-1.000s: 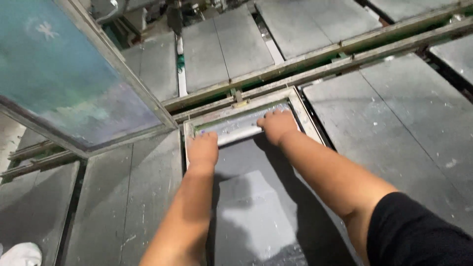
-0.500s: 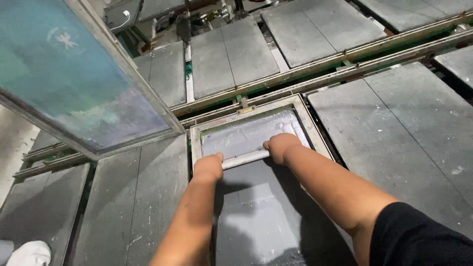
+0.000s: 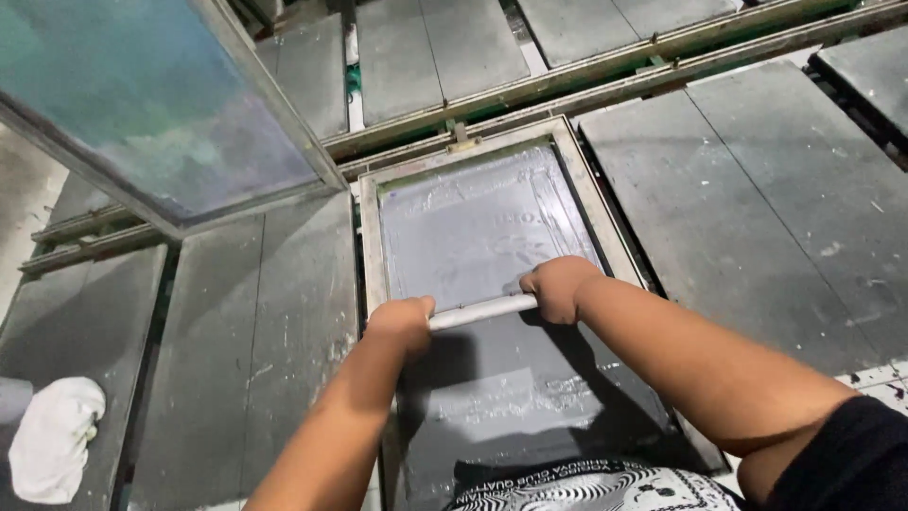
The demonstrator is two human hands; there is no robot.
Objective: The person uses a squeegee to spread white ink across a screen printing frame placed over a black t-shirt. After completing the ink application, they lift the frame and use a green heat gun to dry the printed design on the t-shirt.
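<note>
Both hands, the left hand point(image 3: 401, 320) and right hand point(image 3: 556, 288), are clenched around one pale bar point(image 3: 480, 310), one at each end. The bar lies across the middle of one framed screen point(image 3: 473, 213), flat on the table. A second screen point(image 3: 142, 104) stands tilted up at left. One white cloth point(image 3: 55, 437) lies nearby.

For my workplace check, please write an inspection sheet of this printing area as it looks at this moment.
Surface: long table of grey boards, speckled with paint.
Job's things: framed screen lying flat, grey ink on its mesh; pale squeegee bar across it.
Clutter: white rag at the left edge.
Grippers: left hand and right hand each grip one end of the bar.
Cables: nothing seen.
Surroundings: second screen, raised and tilted, at upper left; metal rail behind the screens.
</note>
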